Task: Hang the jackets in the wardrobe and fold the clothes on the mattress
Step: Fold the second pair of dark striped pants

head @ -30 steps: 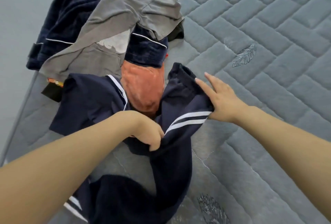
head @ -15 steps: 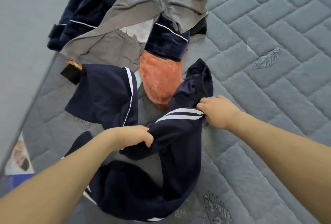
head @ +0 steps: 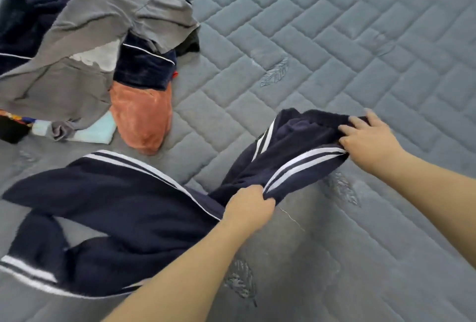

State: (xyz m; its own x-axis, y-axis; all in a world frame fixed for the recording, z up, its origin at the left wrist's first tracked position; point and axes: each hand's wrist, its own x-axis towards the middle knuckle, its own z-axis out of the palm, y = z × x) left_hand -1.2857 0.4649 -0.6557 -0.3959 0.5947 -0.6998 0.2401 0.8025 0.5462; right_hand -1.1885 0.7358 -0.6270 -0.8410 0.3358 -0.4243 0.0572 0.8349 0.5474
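Observation:
Navy track pants (head: 123,208) with white side stripes lie stretched across the grey quilted mattress (head: 334,46). My left hand (head: 248,207) is closed on the fabric beside the stripes near the waist. My right hand (head: 368,137) grips the waistband end, pulled out to the right. The legs trail off to the lower left, twisted and overlapping. A pile of other clothes sits at the upper left: a grey garment (head: 103,20), a dark navy fleece piece (head: 144,66) and an orange fleece piece (head: 141,115).
A pale blue cloth (head: 98,131) and a black item with coloured trim (head: 13,126) lie under the pile's lower edge. The mattress's left edge runs along the far left. Bare quilted surface spreads to the right and top right.
Both hands have dragged the waist of the track pants to the right, away from the pile. The right hand went from resting flat on the cloth to gripping it. The legs now stretch out leftward.

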